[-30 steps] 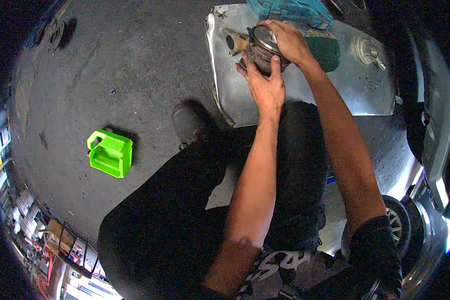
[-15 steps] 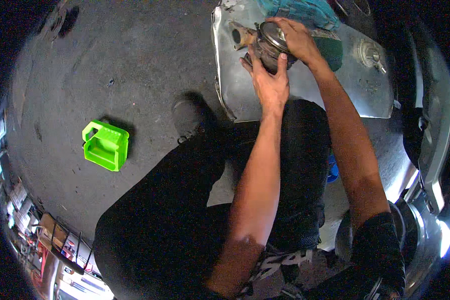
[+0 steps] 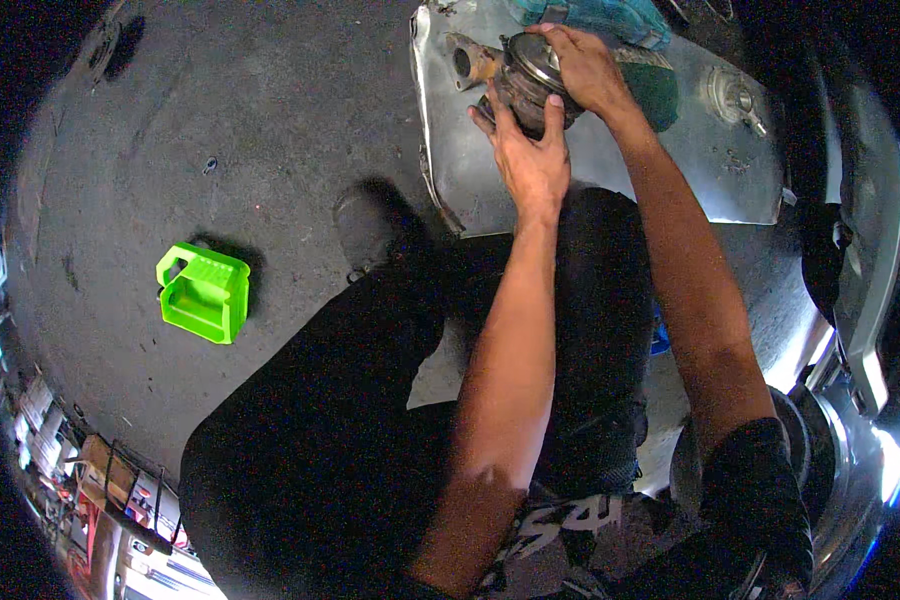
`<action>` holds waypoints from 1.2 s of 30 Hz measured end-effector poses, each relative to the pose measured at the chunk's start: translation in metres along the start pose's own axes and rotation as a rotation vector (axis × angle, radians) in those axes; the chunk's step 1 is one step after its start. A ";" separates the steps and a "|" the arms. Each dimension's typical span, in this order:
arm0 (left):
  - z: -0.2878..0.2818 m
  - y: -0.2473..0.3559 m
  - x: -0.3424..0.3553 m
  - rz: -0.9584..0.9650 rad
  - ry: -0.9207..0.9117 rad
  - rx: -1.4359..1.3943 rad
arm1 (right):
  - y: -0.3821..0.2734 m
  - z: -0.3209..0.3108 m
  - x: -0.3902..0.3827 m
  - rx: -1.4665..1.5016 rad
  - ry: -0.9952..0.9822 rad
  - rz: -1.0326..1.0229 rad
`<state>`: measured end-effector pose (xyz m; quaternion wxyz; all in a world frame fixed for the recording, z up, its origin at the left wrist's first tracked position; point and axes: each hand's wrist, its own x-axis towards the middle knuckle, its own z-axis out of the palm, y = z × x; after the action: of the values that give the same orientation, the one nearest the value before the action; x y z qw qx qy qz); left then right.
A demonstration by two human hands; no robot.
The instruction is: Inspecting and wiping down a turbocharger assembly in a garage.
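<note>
Two bare hands on a round part (image 3: 527, 88), seen from above. The part sits over the far left of a metal panel (image 3: 695, 180), beyond the left knee-side edge; whether it bears on the panel is hidden by the hands. The left hand (image 3: 532, 165) meets it from the near side, spread about as wide as the body, with fingers to the left and thumb to the right; the part lies straight ahead of this grip. The right hand (image 3: 587, 75) curls over the far and right rim of the disc (image 3: 542, 58), and the part lies to its left; its thumb is hard to make out. The right hand is nearer the disc, the left nearer the body. The body is squat, its short axis tilted, with the disc facing upward. A flanged pipe (image 3: 473, 62) adjoins it, open end pointing left; with this, the longest line runs roughly left to right.
</note>
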<state>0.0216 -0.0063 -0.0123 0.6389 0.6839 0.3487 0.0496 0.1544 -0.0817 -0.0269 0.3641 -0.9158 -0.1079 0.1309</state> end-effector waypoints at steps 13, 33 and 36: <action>-0.007 -0.009 0.007 0.037 -0.014 -0.082 | -0.019 0.005 -0.007 -0.090 -0.042 0.054; -0.025 -0.013 0.045 0.016 -0.119 -0.042 | 0.003 0.001 0.002 0.304 -0.164 0.020; -0.008 0.008 0.037 0.026 -0.255 -0.051 | 0.043 -0.032 0.000 0.278 -0.163 -0.109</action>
<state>0.0491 0.0211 -0.0174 0.6946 0.6726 0.2544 -0.0203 0.1693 -0.1326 -0.0341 0.4840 -0.8356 -0.1673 0.1986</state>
